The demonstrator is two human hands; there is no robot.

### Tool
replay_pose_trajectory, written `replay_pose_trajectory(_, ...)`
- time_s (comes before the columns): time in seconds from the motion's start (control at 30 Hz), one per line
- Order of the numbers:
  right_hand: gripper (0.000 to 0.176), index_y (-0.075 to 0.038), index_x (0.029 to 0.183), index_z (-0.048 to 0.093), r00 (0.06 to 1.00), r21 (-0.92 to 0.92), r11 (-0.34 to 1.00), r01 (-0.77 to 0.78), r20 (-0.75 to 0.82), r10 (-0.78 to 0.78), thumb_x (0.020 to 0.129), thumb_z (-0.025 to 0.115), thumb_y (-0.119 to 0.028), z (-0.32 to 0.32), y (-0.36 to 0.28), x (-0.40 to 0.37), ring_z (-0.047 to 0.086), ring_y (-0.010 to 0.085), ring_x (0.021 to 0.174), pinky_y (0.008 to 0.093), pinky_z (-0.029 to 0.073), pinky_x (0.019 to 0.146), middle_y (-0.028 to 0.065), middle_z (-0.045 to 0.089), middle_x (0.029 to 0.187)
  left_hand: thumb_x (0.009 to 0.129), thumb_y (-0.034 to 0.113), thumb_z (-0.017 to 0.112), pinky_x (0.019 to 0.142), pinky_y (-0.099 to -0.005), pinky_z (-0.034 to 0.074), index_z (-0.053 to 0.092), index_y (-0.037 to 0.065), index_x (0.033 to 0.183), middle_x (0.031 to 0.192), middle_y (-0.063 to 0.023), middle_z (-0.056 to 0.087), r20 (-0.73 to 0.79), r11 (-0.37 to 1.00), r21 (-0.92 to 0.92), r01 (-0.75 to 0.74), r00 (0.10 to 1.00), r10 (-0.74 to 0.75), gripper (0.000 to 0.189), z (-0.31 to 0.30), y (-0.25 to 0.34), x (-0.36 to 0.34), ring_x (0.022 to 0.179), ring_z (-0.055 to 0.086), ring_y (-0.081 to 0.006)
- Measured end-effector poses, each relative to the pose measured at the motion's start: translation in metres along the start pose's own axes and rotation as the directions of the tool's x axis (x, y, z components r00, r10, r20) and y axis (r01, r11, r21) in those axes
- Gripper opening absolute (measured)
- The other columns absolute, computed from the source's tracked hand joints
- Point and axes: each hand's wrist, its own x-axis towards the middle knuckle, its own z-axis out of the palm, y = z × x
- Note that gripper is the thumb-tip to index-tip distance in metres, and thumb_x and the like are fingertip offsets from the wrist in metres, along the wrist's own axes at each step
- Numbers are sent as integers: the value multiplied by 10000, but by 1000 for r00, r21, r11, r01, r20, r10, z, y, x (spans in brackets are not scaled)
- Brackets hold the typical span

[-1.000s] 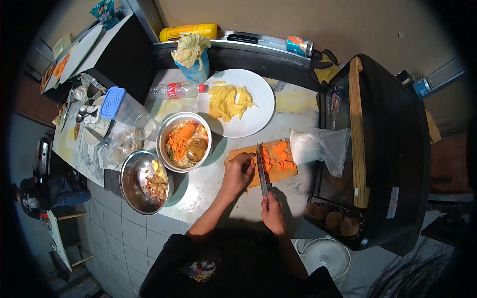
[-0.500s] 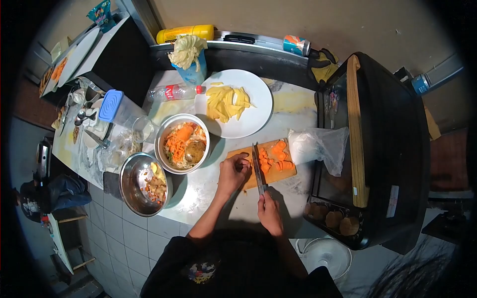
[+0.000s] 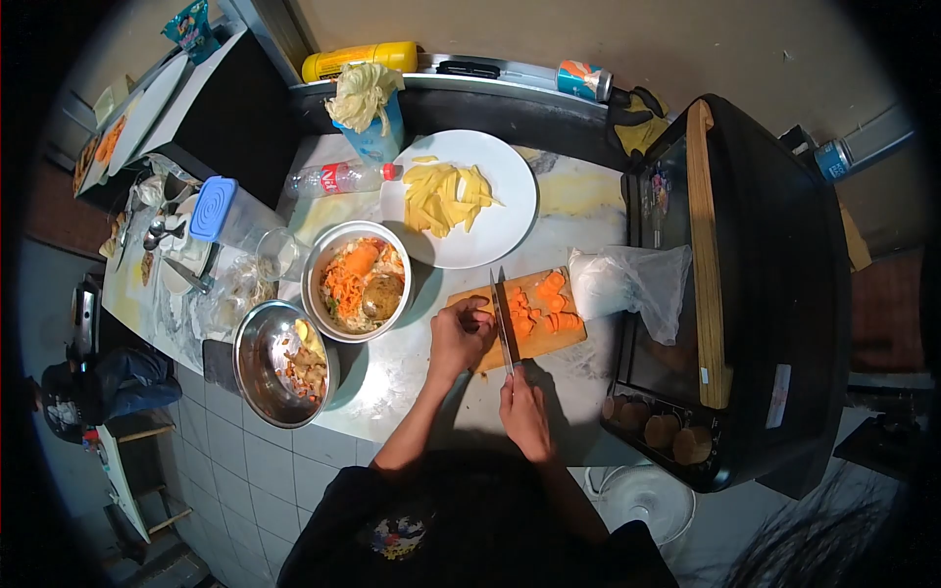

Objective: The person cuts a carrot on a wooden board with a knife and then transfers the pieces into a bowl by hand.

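Observation:
My right hand (image 3: 524, 412) is closed around the handle of a kitchen knife (image 3: 506, 323), its blade pointing away over the wooden cutting board (image 3: 544, 345). Just left of the blade, my left hand (image 3: 459, 340) has its fingers curled at the board's left side. They pinch what looks like a carrot, mostly hidden by the fingers. Cut carrot pieces (image 3: 551, 290) lie on the board to the right of the knife. A clear plastic bag with white contents (image 3: 608, 282) touches the board's right end.
A white plate (image 3: 515, 235) with yellow strips lies behind the board. To the left stand a white pot (image 3: 312, 294) with grated carrot and a brown potato-like item, and a steel bowl (image 3: 250, 392) of scraps. A black oven (image 3: 774, 294) bounds the right. Another person (image 3: 127, 377) sits far left.
The knife has shifted slightly left and its blade looks more upright, closer to my left fingers. My left hand stays almost in place. The camera view has moved a little.

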Motion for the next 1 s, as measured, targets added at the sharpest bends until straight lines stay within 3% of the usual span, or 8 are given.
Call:
replay_pose_trajectory(0.3, 370, 24, 1264, 462, 1000, -25, 1000, -1, -10, 1, 962, 426, -185, 5, 2, 3, 557, 497, 860, 566, 441, 761, 336, 593, 904, 733, -32, 650, 681, -243, 539, 631, -65, 1041, 772, -97, 700, -5, 1000, -18, -22, 1000, 22, 310, 1, 0, 1, 698, 678, -125)
replay_pose_trajectory(0.37, 335, 63, 1172, 509, 983, -36, 994, 103, -151, -107, 952, 452, -183, 8, 4, 3, 557, 481, 700, 561, 430, 651, 294, 594, 713, 731, -34, 652, 680, -243, 539, 632, -64, 1038, 771, -97, 700, -8, 1000, -23, -17, 1000, 17, 309, 1, -1, 2, 698, 678, -125)
replay_pose_trajectory(0.47, 344, 24, 1232, 480, 998, -38, 999, 33, -60, -35, 948, 448, -167, 2, -1, 3, 571, 503, 765, 565, 449, 690, 322, 594, 788, 729, -38, 655, 678, -243, 539, 634, -63, 1032, 772, -98, 699, -14, 1000, -20, -11, 1000, 11, 305, 1, 3, 1, 701, 678, -124)
replay_pose_trajectory(0.63, 344, 25, 1229, 480, 998, -56, 998, 23, -65, -27, 945, 454, -168, 4, -2, 3, 570, 498, 766, 564, 444, 703, 315, 595, 783, 730, -46, 659, 679, -244, 542, 636, -63, 1032, 779, -98, 698, -16, 999, 14, -48, 999, 48, 304, 0, 4, 0, 708, 678, -120)
replay_pose_trajectory(0.8, 354, 32, 1229, 474, 993, -50, 997, 61, -94, -65, 941, 457, -172, 6, 2, 4, 566, 495, 782, 552, 444, 713, 307, 596, 782, 770, -46, 655, 704, -250, 537, 627, -49, 1059, 821, -97, 705, 44, 999, -30, 43, 998, -42, 291, -2, 7, 1, 777, 684, -137)
replay_pose_trajectory(1.0, 354, 2, 1246, 463, 997, -22, 999, -36, -71, 35, 932, 470, -161, 7, -1, 3, 553, 505, 838, 564, 427, 758, 323, 586, 825, 782, -23, 680, 660, -241, 537, 627, -55, 1043, 812, -91, 695, 49, 999, -32, 43, 998, -41, 268, -2, 1, 3, 754, 670, -123)
